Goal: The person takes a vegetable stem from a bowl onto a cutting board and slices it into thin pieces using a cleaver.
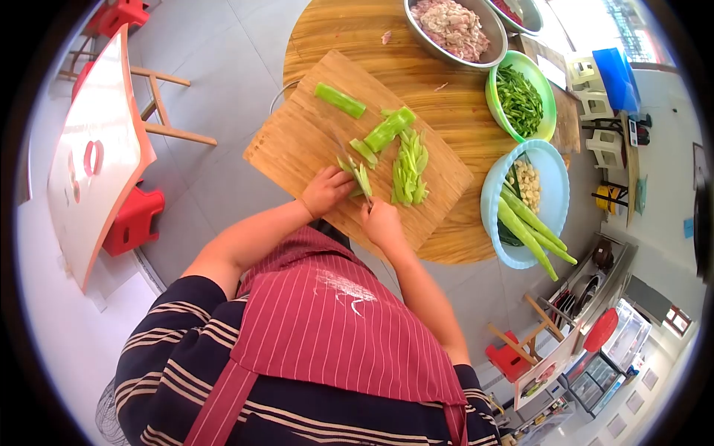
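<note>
A wooden cutting board (286, 137) lies on the round table, and both hands are at its near edge. My right hand (381, 221) is closed around the handle of a knife (368, 199), whose thin blade points away across the board. Beside the blade, my left hand (327, 191) presses its curled fingers on light green celtuce slices (361, 177). Farther up the board lie a peeled celtuce length (341, 100) and a thicker celtuce piece (390, 128) with a cut chunk by its end. A pile of celtuce slices (409, 169) sits to the right.
Around the board on the wooden table (320, 30) stand a metal bowl of sliced meat (454, 30), a green basket (554, 111) of chopped greens and a blue basin (491, 193) with garlic cloves and long green stalks. Red stools (137, 219) and a white table (104, 163) are at left.
</note>
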